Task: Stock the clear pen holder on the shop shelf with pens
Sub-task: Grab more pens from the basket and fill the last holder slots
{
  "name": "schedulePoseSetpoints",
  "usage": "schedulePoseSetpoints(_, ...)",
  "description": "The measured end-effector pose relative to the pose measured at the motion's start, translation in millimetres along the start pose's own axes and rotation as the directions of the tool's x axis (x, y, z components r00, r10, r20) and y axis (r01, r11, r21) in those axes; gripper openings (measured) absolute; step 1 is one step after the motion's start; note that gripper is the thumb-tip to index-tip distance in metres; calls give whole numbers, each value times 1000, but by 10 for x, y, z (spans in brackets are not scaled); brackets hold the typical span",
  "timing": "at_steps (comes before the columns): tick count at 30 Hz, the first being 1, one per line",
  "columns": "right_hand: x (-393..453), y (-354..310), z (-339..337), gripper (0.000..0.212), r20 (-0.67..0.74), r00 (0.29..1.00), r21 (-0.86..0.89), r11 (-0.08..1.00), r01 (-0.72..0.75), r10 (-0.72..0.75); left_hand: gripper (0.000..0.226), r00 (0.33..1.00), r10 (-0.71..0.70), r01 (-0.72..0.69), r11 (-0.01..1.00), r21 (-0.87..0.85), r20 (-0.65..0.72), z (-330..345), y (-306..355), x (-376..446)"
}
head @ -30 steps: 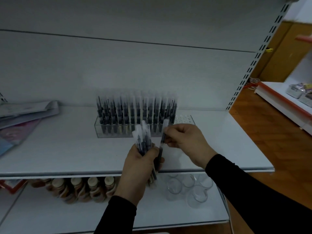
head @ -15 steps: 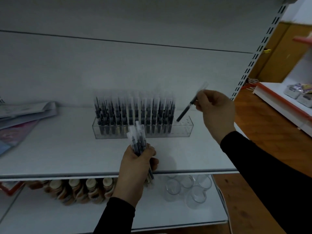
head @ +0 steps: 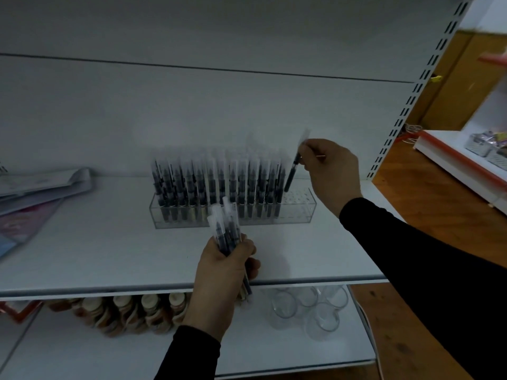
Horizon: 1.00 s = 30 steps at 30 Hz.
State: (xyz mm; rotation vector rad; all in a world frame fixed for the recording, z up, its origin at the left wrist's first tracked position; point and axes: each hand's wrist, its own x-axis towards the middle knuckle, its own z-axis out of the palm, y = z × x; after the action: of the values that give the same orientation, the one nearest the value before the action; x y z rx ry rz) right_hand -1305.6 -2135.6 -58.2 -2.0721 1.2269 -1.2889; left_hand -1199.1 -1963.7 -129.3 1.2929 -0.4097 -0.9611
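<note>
A clear pen holder (head: 300, 208) stands on the white shelf (head: 109, 242), filled with several upright dark pens (head: 219, 182) except its right end, where bare holes show. My right hand (head: 332, 168) pinches one dark pen (head: 293, 168) near its clear cap, almost upright, its lower tip at the holder's top just right of the last filled row. My left hand (head: 222, 272) is in front of the holder at the shelf's front edge, closed around a bundle of pens (head: 223, 231) that point up.
Flat packets (head: 35, 193) lie at the shelf's left. The lower shelf carries brown bottles (head: 131, 311) and clear glass cups (head: 310, 308). A slotted upright (head: 406, 105) bounds the shelf on the right; beyond it is wooden floor and another display.
My right hand drew one pen from the left hand's bundle, carried it up and right, then tilted it from slanted to nearly upright over the holder's right end. The left hand stayed put.
</note>
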Motion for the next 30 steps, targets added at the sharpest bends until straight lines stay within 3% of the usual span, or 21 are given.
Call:
schedulePoseSetpoints(6,-22,56,85,21,91,996,-61,998,-3,8,3,1000,15,-15,1000,5,8,-3,16,-10)
schedulePoseSetpoints(21,-51,117,147,22,104,994,-104,993,56,-45,4,1000,2,-2,1000,8,2,21,23,-20)
schedulePoseSetpoints(30,-88,149,146,24,156,988,-134,991,17,4,4,1000,-13,13,1000,9,11,13,17,-18)
